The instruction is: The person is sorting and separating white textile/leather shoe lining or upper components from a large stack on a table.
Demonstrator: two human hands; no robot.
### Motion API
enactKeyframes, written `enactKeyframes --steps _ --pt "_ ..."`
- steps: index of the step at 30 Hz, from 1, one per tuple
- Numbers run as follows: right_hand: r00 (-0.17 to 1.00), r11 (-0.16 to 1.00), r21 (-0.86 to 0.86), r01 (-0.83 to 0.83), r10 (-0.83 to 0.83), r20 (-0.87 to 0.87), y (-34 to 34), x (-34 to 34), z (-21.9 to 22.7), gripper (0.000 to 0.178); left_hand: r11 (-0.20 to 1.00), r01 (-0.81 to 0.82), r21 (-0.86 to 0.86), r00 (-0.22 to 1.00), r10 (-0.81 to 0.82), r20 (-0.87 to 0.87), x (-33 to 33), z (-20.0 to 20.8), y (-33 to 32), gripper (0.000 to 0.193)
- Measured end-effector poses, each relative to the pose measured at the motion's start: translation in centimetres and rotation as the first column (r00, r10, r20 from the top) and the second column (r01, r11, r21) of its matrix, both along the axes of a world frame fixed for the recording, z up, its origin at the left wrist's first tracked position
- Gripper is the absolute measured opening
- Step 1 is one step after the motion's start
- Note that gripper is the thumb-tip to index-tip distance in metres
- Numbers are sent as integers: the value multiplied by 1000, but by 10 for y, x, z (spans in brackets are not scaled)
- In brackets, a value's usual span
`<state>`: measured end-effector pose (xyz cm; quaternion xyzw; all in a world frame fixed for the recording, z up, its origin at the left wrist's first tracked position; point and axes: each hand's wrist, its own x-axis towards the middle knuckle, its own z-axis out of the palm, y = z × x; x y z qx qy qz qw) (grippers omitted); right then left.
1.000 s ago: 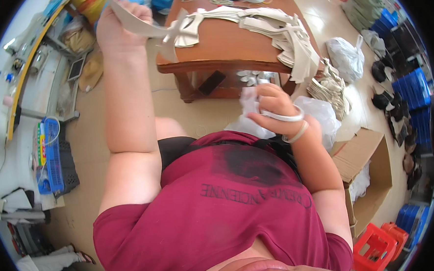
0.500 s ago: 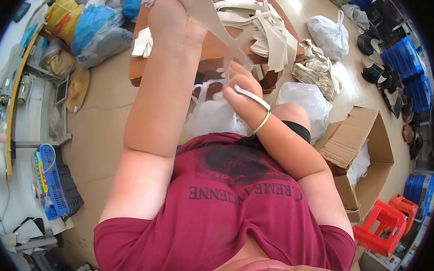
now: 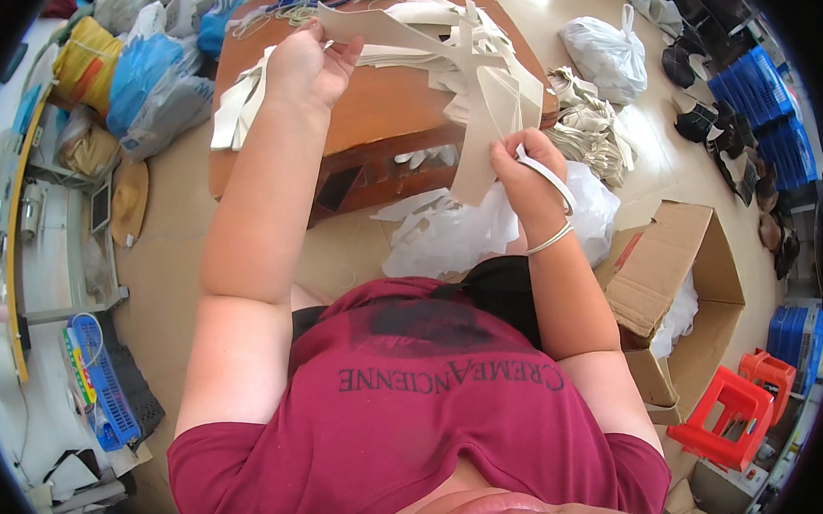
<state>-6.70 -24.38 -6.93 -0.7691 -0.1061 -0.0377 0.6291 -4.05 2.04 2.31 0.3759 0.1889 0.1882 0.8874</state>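
Note:
A cream, strappy cut piece of sheet material (image 3: 381,26) stretches between my two hands above the near side of a brown table (image 3: 367,120). The fingers of my left hand (image 3: 313,68) pinch its upper left end. On the other side, my right hand (image 3: 530,165) has its thumb and fingers closed at the edge of a lower strip. A white band and a thin bracelet circle my right hand and wrist. Behind the piece lies a pile of similar cream cut pieces (image 3: 507,43), which partly blends with it. More cream strips (image 3: 236,113) rest at the table's left edge.
White plastic bags (image 3: 452,232) lie before the table, beside stacked cream pieces (image 3: 596,136) on the floor. An open cardboard box (image 3: 659,272) and red stools (image 3: 729,417) stand at right. Full bags (image 3: 147,94) and a straw hat (image 3: 129,202) are at left.
My hands have moved apart, the right one outward to the right. The cream piece is now spread between them, and more of the table shows.

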Motion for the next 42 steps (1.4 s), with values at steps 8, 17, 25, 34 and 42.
enactKeyframes --steps 8,17,25,34,42 --pt "987 968 -199 150 -136 81 4 52 14 20 982 45 -181 998 -51 -30 67 -58 18 23" --pt "980 885 -422 195 -154 130 8 90 13 25 991 -80 -105 978 58 -200 99 -122 36 38" --pt "925 713 -617 333 -120 361 -4 81 4 34 342 64 937 979 158 -125 88 -166 26 52" --pt "827 674 -610 -417 560 54 29 -33 31 25 63 67 996 998 -21 -65 27 -158 6 31" --pt "494 333 -672 -661 867 -56 68 -53 -116 16 128 215 968 952 -249 -179 -45 -131 32 23"
